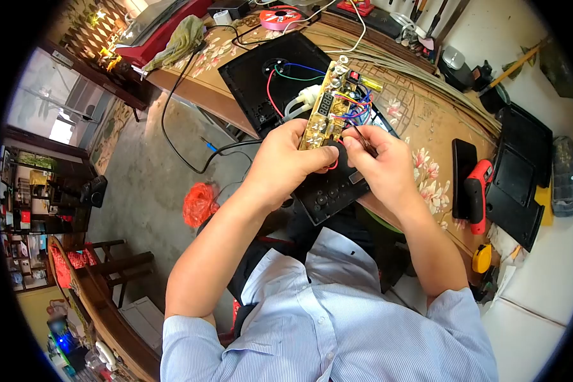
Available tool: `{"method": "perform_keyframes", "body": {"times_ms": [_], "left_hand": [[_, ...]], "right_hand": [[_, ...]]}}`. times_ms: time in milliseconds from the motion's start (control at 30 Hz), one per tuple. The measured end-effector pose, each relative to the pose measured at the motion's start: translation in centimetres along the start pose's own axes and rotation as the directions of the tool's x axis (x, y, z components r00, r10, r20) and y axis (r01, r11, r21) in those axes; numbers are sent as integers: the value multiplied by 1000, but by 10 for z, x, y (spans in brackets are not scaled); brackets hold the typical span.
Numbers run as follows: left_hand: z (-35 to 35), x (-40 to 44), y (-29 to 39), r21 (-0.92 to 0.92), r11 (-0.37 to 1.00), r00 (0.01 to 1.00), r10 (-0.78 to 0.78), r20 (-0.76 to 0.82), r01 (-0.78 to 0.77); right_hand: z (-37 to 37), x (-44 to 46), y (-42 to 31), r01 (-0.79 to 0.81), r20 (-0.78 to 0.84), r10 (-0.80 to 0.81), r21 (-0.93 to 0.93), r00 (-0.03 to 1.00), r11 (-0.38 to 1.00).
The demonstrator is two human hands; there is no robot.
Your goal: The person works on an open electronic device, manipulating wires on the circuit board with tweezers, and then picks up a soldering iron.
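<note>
A yellowish circuit board [328,95] with a digit display and several coloured wires stands tilted over an open black device housing [261,63]. My left hand [286,156] grips the lower end of this board, its thumb pressed near a red wire. Close beside it, my right hand [382,159] is closed in a pinch around a slim dark tool [365,141], perhaps tweezers, with its tip at the wires by the board's edge. A white pump-like part [309,95] with a clear tube sits behind the board. Blue, green and red wires run to the housing's far corner.
The floral-patterned table [426,165] carries a black phone [463,169], a red-and-black power tool [479,191] and a black plastic cover [516,172]. A yellow tape measure [482,258] lies nearer. A pink spool [281,18] is at the back; a black cable [165,121] hangs off the left edge.
</note>
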State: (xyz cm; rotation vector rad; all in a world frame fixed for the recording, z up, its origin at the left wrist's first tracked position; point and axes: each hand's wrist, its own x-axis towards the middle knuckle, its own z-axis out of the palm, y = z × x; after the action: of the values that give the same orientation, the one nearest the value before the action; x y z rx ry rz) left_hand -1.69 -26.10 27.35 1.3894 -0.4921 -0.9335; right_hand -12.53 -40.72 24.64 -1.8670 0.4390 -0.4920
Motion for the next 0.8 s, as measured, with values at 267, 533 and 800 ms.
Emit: {"method": "perform_keyframes", "body": {"times_ms": [267, 533, 800], "left_hand": [[3, 0, 0, 26, 1000, 1000, 11, -18, -11], [4, 0, -3, 77, 996, 999, 46, -28, -44], [4, 2, -7, 195, 977, 990, 101, -100, -80]], "right_hand": [[-3, 3, -15, -143, 95, 130, 145, 987, 979], [-1, 3, -14, -128, 60, 121, 137, 991, 982], [-3, 2, -16, -156, 78, 148, 108, 986, 982]]}}
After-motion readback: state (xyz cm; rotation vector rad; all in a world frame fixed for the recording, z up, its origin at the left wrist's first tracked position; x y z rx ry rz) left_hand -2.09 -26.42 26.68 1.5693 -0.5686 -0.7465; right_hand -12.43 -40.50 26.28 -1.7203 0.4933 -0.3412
